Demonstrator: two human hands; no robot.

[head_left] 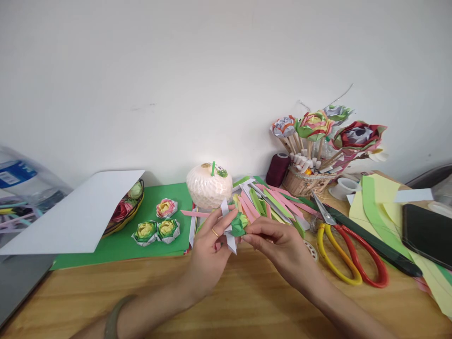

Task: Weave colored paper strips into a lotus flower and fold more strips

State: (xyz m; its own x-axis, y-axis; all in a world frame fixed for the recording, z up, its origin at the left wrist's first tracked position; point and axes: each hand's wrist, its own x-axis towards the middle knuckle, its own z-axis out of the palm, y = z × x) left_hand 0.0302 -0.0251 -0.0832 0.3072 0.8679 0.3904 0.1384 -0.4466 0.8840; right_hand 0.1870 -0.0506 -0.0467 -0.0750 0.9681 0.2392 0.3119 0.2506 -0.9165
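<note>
Between my hands is a small folded paper flower (238, 225), green with a yellow-green middle, and white paper pieces stick out around it. My left hand (212, 249), with a ring on one finger, grips the flower from the left. The thumb and forefinger of my right hand (278, 240) pinch its right edge. Just behind lies a heap of paper strips (263, 200) in pink, green, white and yellow. Three finished paper flowers (166, 208) rest on a green sheet (148, 252) to the left.
A white round lidded container (209, 186) stands behind my hands. Scissors (339, 233) with yellow and red handles lie right, beside a long dark-green tool (381, 247) and a phone (429, 233). A basket of paper flowers (307, 181), a thread spool (278, 169) and white card (84, 212) are farther back.
</note>
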